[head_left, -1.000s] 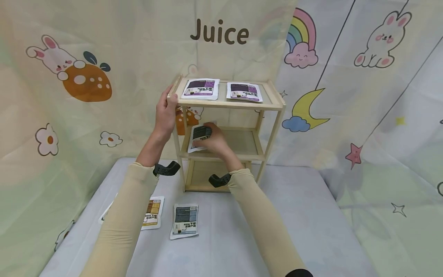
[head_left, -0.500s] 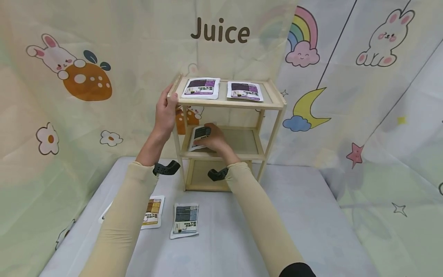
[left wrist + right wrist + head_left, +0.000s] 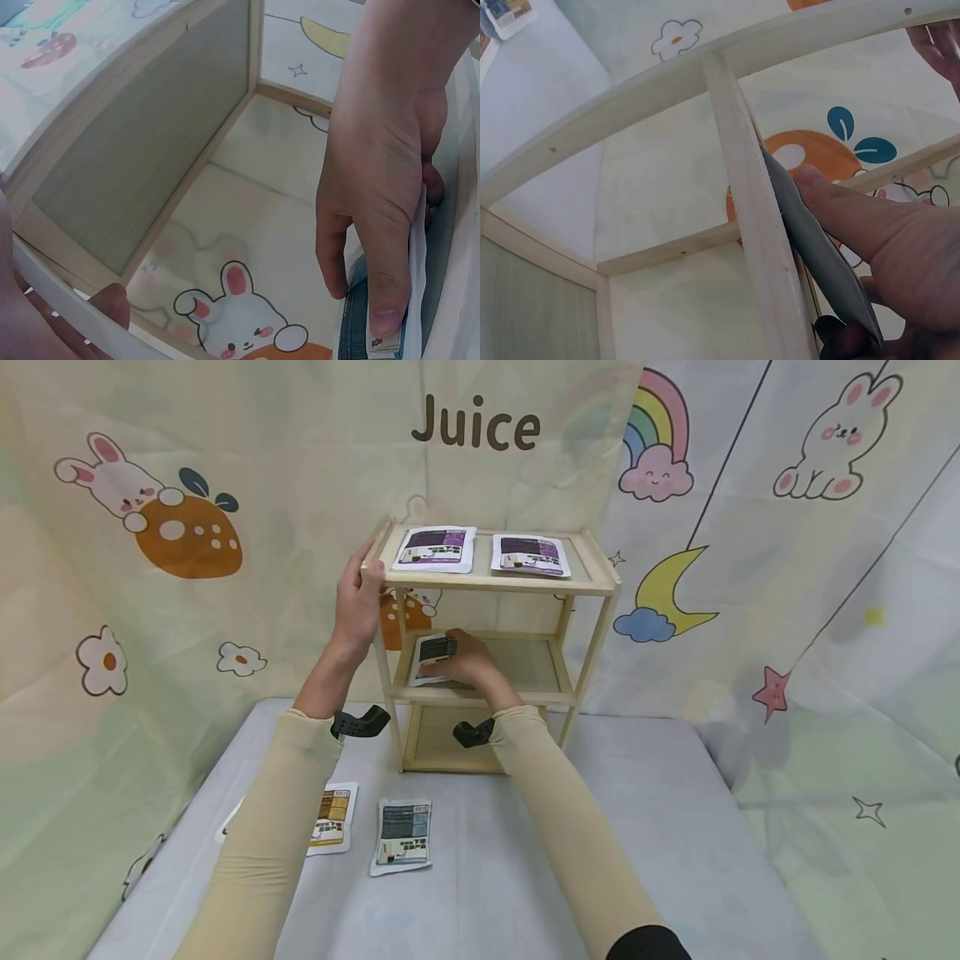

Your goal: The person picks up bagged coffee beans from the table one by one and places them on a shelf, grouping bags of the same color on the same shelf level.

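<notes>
A three-tier wooden shelf rack (image 3: pixel 483 583) stands against the printed backdrop. My left hand (image 3: pixel 360 602) grips its upper left corner, thumb on the front of the frame. At the left end of the middle tier, my right hand (image 3: pixel 474 662) holds a flat white pouch with a dark green label (image 3: pixel 435 649). Seen from the left wrist, the thumb presses the label side of that pouch (image 3: pixel 356 315). The right wrist view shows the pouch (image 3: pixel 817 244) edge-on, tilted close beside the wooden rail. Part of the pouch is hidden behind the right fingers.
Two purple-label pouches, one left (image 3: pixel 435 548) and one right (image 3: pixel 531 556), lie on the top tier. On the white table are a yellow-label pouch (image 3: pixel 333 818), partly behind the left sleeve, and a teal-label pouch (image 3: pixel 403 835). A white corner (image 3: pixel 227 822) shows left of that sleeve.
On the middle tier, my right hand has shifted slightly, and the pouch in it now looks flatter, with less of its label showing. My left hand keeps its grip on the rack.
</notes>
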`<state>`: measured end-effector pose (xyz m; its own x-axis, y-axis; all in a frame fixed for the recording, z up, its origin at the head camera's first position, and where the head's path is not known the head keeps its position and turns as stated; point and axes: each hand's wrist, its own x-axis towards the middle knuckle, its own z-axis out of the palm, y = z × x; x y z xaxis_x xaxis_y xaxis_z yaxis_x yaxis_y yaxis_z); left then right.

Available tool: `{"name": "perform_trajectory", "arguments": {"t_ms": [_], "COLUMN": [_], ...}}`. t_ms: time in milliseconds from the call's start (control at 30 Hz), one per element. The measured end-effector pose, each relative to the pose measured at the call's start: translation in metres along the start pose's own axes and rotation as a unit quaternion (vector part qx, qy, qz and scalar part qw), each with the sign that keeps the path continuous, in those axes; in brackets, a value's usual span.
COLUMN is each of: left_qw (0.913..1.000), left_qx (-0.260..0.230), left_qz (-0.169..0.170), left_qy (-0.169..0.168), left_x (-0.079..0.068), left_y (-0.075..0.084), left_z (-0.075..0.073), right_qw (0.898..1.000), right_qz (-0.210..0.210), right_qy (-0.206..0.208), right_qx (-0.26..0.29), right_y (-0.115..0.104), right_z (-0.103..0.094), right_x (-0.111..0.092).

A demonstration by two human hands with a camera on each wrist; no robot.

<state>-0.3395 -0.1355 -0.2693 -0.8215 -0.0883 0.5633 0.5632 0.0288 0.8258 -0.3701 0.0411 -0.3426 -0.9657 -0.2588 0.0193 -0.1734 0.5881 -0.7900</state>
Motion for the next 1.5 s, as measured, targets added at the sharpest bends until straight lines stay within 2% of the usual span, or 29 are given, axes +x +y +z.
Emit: {"name": "perform_trajectory", "arguments": {"t_ms": [267,533,633,800,967,1133,1333,1500], "left_qw": [0.9999,0.9999,0.9999,0.9999,0.9999,0.9999,0.9999,0.9999], "left_qx": [-0.003,0.007,0.011,0.009,0.013,0.012,0.016,0.014], "left_qz": [-0.009,-0.006,-0.009,-0.005,-0.004,-0.004,-0.001,0.006], "left_qy": [-0.006,-0.005,-0.004,-0.007,-0.010,-0.008,0.001,-0.003], "left_x": [-0.001,-0.004,-0.004,-0.003,-0.002,-0.001,-0.001,-0.001], "left_y": [0.002,0.002,0.003,0.003,0.003,0.003,0.003,0.003], "left_z": [0.001,0.000,-0.001,-0.001,0.000,0.000,0.000,-0.001], "right_qw": [0.997,0.985,0.982,0.984,0.987,0.986,0.982,0.983], "right_qz": [0.003,0.001,-0.003,-0.021,-0.076,-0.129,-0.153,-0.153], "right_qy": [0.012,0.038,0.049,0.073,0.094,0.099,0.103,0.095], "right_qx": [-0.074,-0.171,-0.184,-0.162,-0.102,-0.030,0.045,0.048], "right_y": [0.001,0.002,0.002,0.007,0.014,0.016,0.022,0.035], "right_z": [-0.001,0.002,0.002,-0.002,-0.007,-0.010,0.004,0.023], "right_x": [-0.004,-0.014,-0.018,-0.025,-0.037,-0.060,-0.092,-0.112]}}
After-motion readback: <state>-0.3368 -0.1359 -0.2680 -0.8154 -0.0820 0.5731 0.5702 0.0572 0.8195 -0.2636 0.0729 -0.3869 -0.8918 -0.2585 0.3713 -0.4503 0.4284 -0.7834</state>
